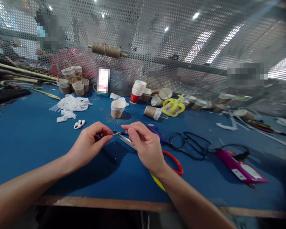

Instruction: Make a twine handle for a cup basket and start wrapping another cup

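Head view, frame centre: the left hand (91,143) pinches twine (116,133), likely light, flexible and fray-prone, best taken near its tip; whether the right hand (146,144) grips anything I cannot tell.

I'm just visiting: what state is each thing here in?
Twine piece: pinched in the left hand.
Right hand: beside the twine piece, grip unclear.
Scissors: partly hidden by the right hand, open or closed unclear.
Front cup: upright.
Second cup: tipped on its side.
Paper cups: stacked.
Twine spool: wound on a stick.
White fabric: crumpled.
Screen: lit, image blurred.
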{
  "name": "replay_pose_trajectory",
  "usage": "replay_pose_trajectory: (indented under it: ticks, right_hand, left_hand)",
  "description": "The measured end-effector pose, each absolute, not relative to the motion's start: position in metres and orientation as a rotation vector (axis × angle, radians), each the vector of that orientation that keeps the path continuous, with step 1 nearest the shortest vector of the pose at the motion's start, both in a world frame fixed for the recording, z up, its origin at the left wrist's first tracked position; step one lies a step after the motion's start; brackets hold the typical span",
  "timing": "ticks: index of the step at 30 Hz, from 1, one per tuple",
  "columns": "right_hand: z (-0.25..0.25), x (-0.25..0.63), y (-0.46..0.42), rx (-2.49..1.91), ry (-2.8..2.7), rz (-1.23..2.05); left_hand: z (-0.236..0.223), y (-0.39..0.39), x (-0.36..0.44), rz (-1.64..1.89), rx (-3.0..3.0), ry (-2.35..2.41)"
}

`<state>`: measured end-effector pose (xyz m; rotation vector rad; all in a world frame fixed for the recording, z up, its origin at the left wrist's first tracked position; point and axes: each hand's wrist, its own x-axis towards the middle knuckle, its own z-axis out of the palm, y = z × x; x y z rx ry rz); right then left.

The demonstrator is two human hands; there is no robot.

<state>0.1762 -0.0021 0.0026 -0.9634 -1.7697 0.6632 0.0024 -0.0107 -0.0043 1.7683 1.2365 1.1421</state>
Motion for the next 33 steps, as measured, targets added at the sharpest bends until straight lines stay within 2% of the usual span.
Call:
replay_pose_trajectory:
  ticks: [7, 14, 23, 33]
  right_hand:
    - [0.0008, 0.1786, -0.0029, -0.716, -1.976, 0.034]
    - [0.0003, 0.1792, 0.0007, -0.684, -2.029, -0.105]
    - [-0.0001, 0.1792, -0.0002, -0.705, -1.948, 0.047]
    - [0.0033, 0.177, -0.0002, -0.861, -1.876, 0.552]
  left_hand:
    - [-0.0061, -0.0131, 0.0006, 1.221, 2.035, 1.229]
    - [-0.0078, -0.0111, 0.0, 1.219, 2.093, 1.262]
    - [-0.008, -0.0106, 0.0005, 1.231, 2.087, 1.255]
    - [-0.002, -0.0123, 0.0039, 1.052, 1.673, 1.147]
